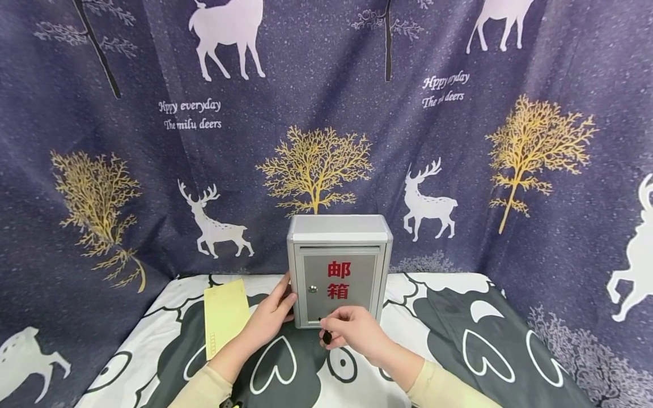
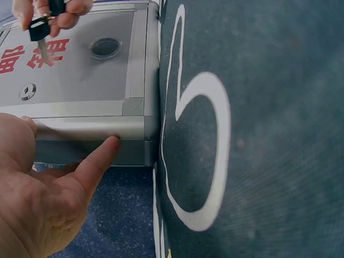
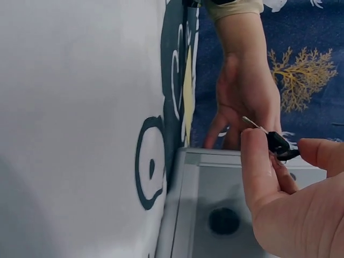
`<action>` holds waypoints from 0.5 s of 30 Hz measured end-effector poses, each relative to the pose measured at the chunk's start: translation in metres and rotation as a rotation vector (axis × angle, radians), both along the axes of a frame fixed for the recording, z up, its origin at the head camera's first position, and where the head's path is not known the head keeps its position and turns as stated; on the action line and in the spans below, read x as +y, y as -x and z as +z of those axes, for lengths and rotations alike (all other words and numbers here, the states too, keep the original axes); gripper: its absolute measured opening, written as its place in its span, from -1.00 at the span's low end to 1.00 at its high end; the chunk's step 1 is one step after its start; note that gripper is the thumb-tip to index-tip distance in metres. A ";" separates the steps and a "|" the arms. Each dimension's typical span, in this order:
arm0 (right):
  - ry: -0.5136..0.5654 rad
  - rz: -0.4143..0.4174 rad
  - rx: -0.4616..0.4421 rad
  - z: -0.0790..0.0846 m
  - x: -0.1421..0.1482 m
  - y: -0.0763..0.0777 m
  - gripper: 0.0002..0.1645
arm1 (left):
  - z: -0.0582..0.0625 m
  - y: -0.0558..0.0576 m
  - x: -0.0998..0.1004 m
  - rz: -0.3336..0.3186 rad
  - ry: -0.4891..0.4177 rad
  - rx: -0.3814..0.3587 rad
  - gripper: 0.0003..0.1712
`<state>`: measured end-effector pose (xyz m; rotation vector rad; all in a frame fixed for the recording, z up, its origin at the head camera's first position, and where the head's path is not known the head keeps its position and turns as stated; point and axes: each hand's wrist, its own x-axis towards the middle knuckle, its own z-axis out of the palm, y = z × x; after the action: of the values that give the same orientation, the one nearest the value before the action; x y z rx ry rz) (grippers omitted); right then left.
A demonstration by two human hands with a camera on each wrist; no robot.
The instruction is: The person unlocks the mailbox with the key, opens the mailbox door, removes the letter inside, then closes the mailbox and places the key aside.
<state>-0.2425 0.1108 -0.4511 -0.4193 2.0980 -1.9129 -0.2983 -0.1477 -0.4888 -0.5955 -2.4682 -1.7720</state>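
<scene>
A silver metal mailbox [image 1: 316,266] with red Chinese characters stands upright on the bedding, its door closed. My left hand [image 1: 267,317] rests against the mailbox's left side, fingers extended; the left wrist view shows a fingertip touching its edge. My right hand [image 1: 354,331] pinches a small key with a black head [image 2: 39,29] in front of the door's lower part. A second black key head [image 2: 56,6] shows beside it. The key's metal blade sticks out, apart from the round keyhole lock [image 2: 27,91] on the door's left side.
A yellow envelope [image 1: 227,314] lies on the patterned bedding [image 1: 459,340] left of the mailbox, close to my left forearm. Behind hangs a dark blue cloth [image 1: 336,96] printed with deer and trees. A dark round spot [image 2: 105,48] shows low on the door.
</scene>
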 end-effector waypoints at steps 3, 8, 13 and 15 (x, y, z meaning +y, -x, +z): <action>-0.020 0.011 -0.022 -0.006 0.001 0.002 -0.73 | 0.000 0.000 0.000 0.001 0.003 -0.002 -0.21; -0.050 0.043 -0.056 -0.013 0.004 0.005 -0.70 | 0.001 0.000 0.000 0.000 0.007 -0.005 -0.21; -0.084 0.056 -0.076 -0.021 0.005 0.006 -0.67 | 0.001 0.000 0.000 0.004 0.009 0.004 -0.21; -0.110 0.055 -0.082 -0.023 0.006 0.006 -0.67 | 0.000 0.000 -0.001 0.003 0.009 0.001 -0.21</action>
<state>-0.2490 0.1171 -0.4745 -0.3652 2.1047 -1.7441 -0.2979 -0.1484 -0.4886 -0.5924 -2.4762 -1.7597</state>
